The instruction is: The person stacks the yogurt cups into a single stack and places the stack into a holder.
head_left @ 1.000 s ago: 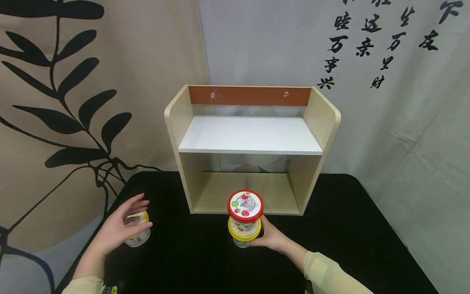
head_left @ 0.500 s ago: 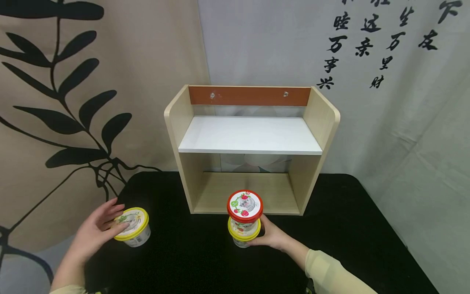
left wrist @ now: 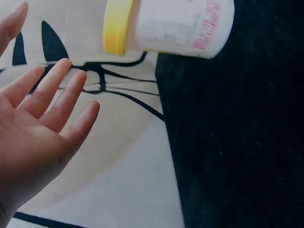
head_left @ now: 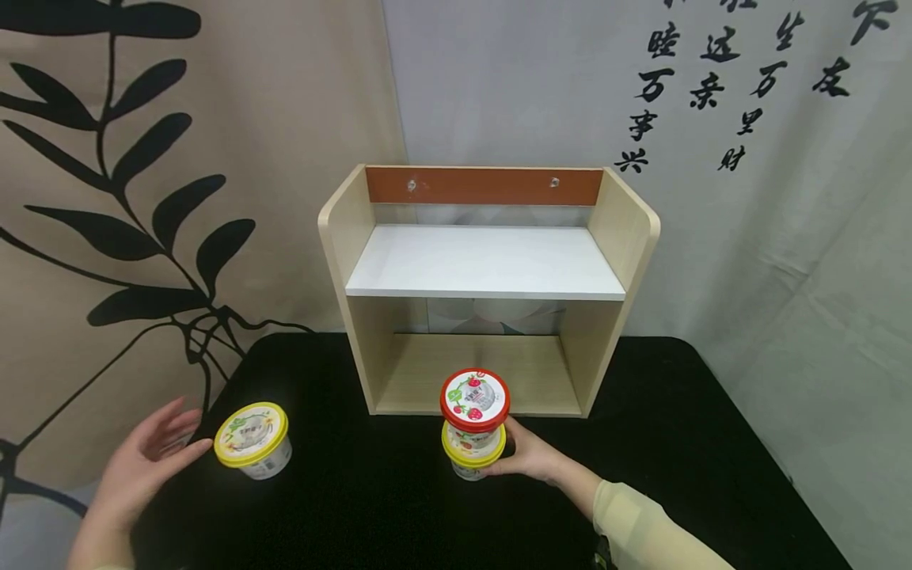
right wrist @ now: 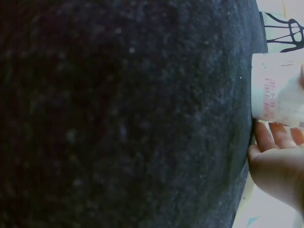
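On the left of the black table stands a white tub (head_left: 267, 457) with a yellow lid, upright. My left hand (head_left: 146, 467) is just to its left, with the thumb tip close to the lid in the head view. In the left wrist view that hand (left wrist: 42, 118) has spread fingers, apart from the tub (left wrist: 175, 26). My right hand (head_left: 527, 455) grips the lower yellow-lidded tub (head_left: 473, 445) of a stack. On top of it sits a red-lidded tub (head_left: 476, 398). In the right wrist view, the right hand's fingers (right wrist: 280, 135) are beside a white tub (right wrist: 275, 88).
Behind the stack stands a wooden shelf unit (head_left: 329, 237) with a white upper shelf (head_left: 484, 261) and a pale lower board (head_left: 406, 372). The black table (head_left: 370, 507) has rounded back corners. Printed cloth (head_left: 299, 95) hangs behind it.
My left hand has drawn back to the left and down from the yellow-lidded tub, which now shows uncovered. The right hand and its stack have stayed put.
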Available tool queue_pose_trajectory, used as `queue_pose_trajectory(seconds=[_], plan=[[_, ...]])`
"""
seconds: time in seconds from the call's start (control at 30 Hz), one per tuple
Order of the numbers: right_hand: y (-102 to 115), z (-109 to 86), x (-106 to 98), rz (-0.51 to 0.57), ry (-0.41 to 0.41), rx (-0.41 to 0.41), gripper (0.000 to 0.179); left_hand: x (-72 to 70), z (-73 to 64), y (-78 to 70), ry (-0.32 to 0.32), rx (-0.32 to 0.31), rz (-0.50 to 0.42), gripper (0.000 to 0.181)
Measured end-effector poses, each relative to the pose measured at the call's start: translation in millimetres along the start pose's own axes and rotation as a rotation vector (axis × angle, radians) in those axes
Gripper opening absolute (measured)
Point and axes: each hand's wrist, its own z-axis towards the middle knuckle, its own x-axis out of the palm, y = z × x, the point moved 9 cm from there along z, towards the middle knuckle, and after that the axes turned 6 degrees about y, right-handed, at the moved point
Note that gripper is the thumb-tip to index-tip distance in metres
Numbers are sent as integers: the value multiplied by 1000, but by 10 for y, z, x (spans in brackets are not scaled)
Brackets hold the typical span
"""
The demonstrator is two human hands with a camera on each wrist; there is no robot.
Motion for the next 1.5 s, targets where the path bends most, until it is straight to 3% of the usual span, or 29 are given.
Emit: queue_pose_trajectory(seconds=[0.13, 0.3, 0.57, 0.77, 1.07, 1.5], plan=[[-16, -6, -1, 6, -7, 3, 84, 27, -1, 125, 28, 29, -51, 86], [-45, -3, 3, 15, -8, 3, 83, 158, 5, 256, 98, 65, -120, 85], [-46, -7, -11, 21, -3, -14, 83, 398, 65, 310, 206, 38, -198, 92], [-67, -7, -13, 41, 0, -14, 84, 500, 102, 364, 246, 4, -247, 100], [-58, -9, -3, 56, 11, -24, 83, 641, 135, 441, 270, -31, -359, 105], [-55, -3, 1, 56, 2, -18, 82, 777, 210, 483, 275, -39, -352, 108]])
